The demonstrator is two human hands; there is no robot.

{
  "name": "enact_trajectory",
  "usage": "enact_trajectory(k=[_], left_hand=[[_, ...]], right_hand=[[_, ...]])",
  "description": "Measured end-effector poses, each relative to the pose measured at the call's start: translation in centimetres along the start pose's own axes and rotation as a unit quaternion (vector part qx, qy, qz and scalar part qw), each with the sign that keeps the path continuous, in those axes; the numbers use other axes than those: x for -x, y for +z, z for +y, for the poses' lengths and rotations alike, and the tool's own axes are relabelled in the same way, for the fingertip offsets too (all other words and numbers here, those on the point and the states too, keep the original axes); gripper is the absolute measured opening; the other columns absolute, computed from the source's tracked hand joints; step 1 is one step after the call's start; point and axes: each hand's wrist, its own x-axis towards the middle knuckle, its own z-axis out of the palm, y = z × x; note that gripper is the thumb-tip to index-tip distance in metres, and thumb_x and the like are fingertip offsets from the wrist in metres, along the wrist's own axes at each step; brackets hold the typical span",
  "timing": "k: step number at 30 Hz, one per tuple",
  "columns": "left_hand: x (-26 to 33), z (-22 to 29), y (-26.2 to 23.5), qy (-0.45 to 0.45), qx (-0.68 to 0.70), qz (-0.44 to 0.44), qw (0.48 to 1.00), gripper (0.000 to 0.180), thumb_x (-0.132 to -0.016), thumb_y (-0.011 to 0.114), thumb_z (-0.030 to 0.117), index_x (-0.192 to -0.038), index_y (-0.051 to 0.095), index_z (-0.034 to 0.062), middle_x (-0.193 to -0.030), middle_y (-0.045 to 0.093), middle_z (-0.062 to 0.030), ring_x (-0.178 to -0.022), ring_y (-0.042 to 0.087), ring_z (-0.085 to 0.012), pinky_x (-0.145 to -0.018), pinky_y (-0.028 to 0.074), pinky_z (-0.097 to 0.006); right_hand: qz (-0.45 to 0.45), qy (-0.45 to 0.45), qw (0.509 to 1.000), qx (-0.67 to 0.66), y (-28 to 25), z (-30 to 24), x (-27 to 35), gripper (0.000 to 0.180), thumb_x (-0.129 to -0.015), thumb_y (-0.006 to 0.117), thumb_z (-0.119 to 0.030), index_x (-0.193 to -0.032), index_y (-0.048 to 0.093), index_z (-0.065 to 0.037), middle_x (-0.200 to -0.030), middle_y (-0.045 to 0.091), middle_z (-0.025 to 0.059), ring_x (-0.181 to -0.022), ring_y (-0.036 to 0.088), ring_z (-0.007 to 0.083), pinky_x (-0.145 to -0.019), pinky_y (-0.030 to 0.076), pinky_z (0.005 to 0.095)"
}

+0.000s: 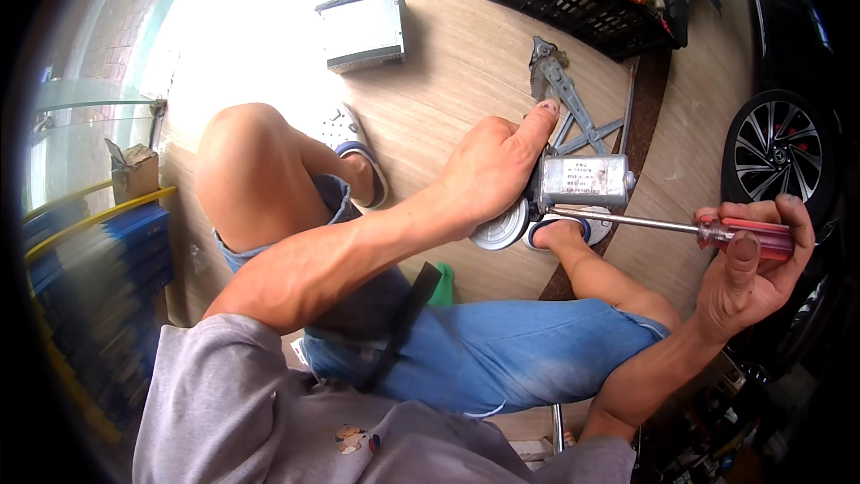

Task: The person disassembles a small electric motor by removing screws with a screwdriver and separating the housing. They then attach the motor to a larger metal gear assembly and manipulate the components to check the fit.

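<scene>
My left hand (497, 166) is closed around the gear-housing end of a silver electric motor (587, 180), holding it above the floor between my legs. A printed label covers the motor's side, and a round grey disc (502, 228) shows below my fingers. In my right hand (752, 269) is a screwdriver (757, 239) with a clear red handle. Its long shaft runs left beneath the motor, and the tip meets the housing near my left hand; what it touches there is too small to make out. Just beyond the motor is a grey scissor-type window regulator (571, 99).
A grey metal box-shaped unit (365, 29) lies on the wood-look floor. A black plastic crate (573, 0) with tools stands at the far right. The wheel (778, 148) of a dark car is on the right, and a stack of blue items (107, 269) on the left.
</scene>
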Motion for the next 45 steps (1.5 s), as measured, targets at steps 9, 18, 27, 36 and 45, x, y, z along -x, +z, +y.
enact_trajectory(k=[9, 18, 27, 36, 45], left_hand=[[0.2, 0.2, -0.3, 0.002, -0.036, 0.024, 0.999, 0.081, -0.098, 0.045, 0.062, -0.063, 0.063, -0.0086, -0.061, 0.059, -0.0243, -0.062, 0.062, -0.0295, -0.067, 0.049, -0.044], [-0.2, -0.4, -0.5, 0.017, -0.041, 0.018, 0.999, 0.082, -0.098, 0.044, 0.063, -0.063, 0.062, -0.0084, -0.062, 0.059, -0.0248, -0.062, 0.062, -0.0295, -0.068, 0.049, -0.045], [-0.4, -0.6, -0.4, -0.004, -0.013, 0.011, 1.0, 0.081, -0.098, 0.044, 0.063, -0.064, 0.063, -0.0077, -0.063, 0.061, -0.0259, -0.063, 0.063, -0.0327, -0.069, 0.049, -0.046], [0.1, -0.4, 0.0, 0.028, -0.084, 0.017, 0.996, 0.081, -0.097, 0.044, 0.063, -0.067, 0.067, -0.0082, -0.066, 0.062, -0.0296, -0.069, 0.066, -0.0399, -0.072, 0.05, -0.048], [0.2, -0.7, -0.1, -0.005, -0.048, 0.006, 0.999, 0.081, -0.098, 0.043, 0.063, -0.067, 0.066, -0.0086, -0.066, 0.062, -0.0291, -0.07, 0.066, -0.0385, -0.073, 0.05, -0.047]], right_hand=[[0.053, 0.035, 0.997, -0.034, 1.0, 0.2, -0.2, 0.058, -0.095, 0.066, -0.014, -0.142, 0.034, -0.002, -0.122, 0.059, 0.0301, -0.098, 0.07, 0.0329, -0.089, 0.059, 0.0481], [0.041, 0.015, 0.994, -0.099, 2.0, 0.8, -1.0, 0.055, -0.097, 0.061, -0.011, -0.146, 0.036, -0.005, -0.14, 0.049, 0.0316, -0.132, 0.053, 0.0367, -0.103, 0.05, 0.05], [0.105, 0.064, 0.992, 0.039, 1.4, 0.7, 0.1, 0.056, -0.093, 0.068, -0.01, -0.139, 0.038, 0.003, -0.108, 0.066, 0.0248, -0.091, 0.072, 0.0316, -0.072, 0.062, 0.0378], [0.096, 0.097, 0.988, -0.077, 1.1, 0.1, 0.2, 0.06, -0.099, 0.058, -0.014, -0.15, 0.027, -0.007, -0.14, 0.048, 0.0294, -0.11, 0.066, 0.0321, -0.093, 0.055, 0.0463], [0.092, 0.082, 0.992, -0.025, 0.5, 1.1, 0.3, 0.061, -0.097, 0.062, -0.015, -0.147, 0.028, -0.007, -0.135, 0.051, 0.0285, -0.107, 0.066, 0.0311, -0.09, 0.055, 0.0448]])
